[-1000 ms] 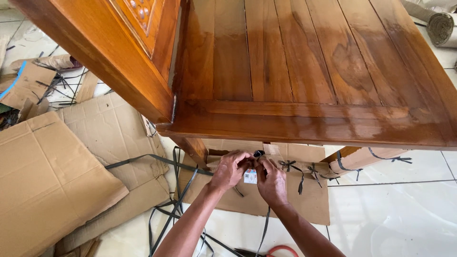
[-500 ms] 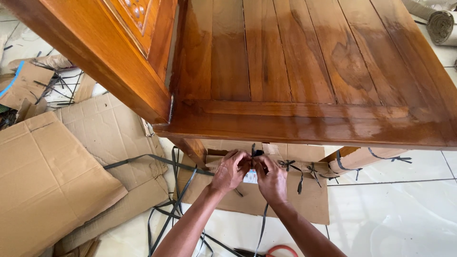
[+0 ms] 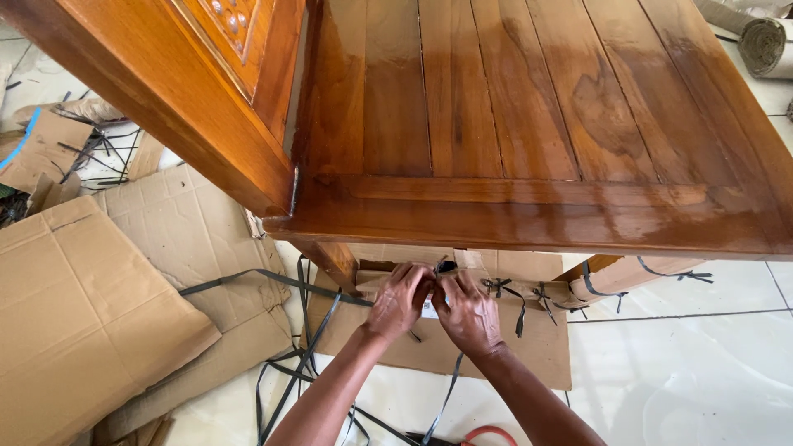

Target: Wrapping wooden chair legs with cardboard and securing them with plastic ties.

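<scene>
Head cam, looking down past a varnished wooden seat panel (image 3: 529,124) that fills the upper frame from 10 to 2 o'clock.

Left hand (image 3: 398,299): forearm enters from 6 o'clock and angles up toward centre, wrist straight, back of hand to camera. Fingers curled in, tips pinched on a black strap (image 3: 447,267) at the top edge of the cardboard-wrapped rail (image 3: 529,291). Closed grip on the strap.

Right hand (image 3: 469,314): forearm comes in from about 5 o'clock and crosses up to meet the left. Back of hand up, thumb and fingers drawn together at the same strap knot, knuckles touching the left hand's. Also a closed pinch on the strap. Exact finger contact is hidden under the knuckles.

Strap location: just below centre, right under the seat's front edge, tied around the wrapped rail; a loose tail (image 3: 448,388) hangs from the hands down toward 6 o'clock. A small white label (image 3: 429,310) shows between the two hands.

More black ties (image 3: 529,299) knotted along the rail at 3 o'clock of the hands, another on the wrapped leg (image 3: 628,272) further right.

Around: flattened cardboard sheets (image 3: 91,306) at 8–9 o'clock, loose black straps (image 3: 306,339) on the white tile floor (image 3: 686,372), red-handled scissors (image 3: 483,434) at 6 o'clock by the right forearm, a cardboard roll (image 3: 764,48) at 2 o'clock.
</scene>
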